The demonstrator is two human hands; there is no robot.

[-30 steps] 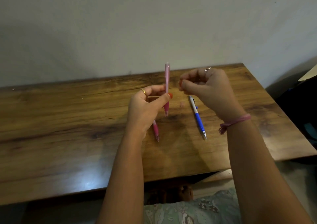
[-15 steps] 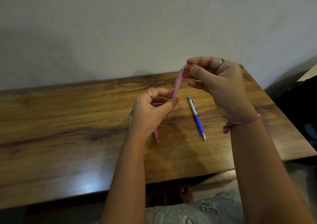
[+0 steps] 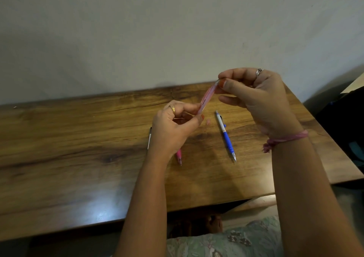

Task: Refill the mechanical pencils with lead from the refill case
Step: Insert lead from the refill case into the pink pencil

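My left hand grips the lower part of a light pink mechanical pencil, which tilts up and to the right above the table. My right hand pinches the pencil's top end between thumb and forefinger. A blue and white mechanical pencil lies on the table between my hands. The tip of a darker pink pencil shows below my left hand. A thin dark object, possibly the refill case, lies partly hidden left of my left wrist. A small pink cap rests on the table.
The wooden table stands against a plain wall. Its right edge ends near dark objects on the floor side. My lap in patterned cloth is below the front edge.
The light pink pencil went from upright to tilted toward the right. My right hand rose and took hold of its top end. My left hand stayed on the lower barrel.
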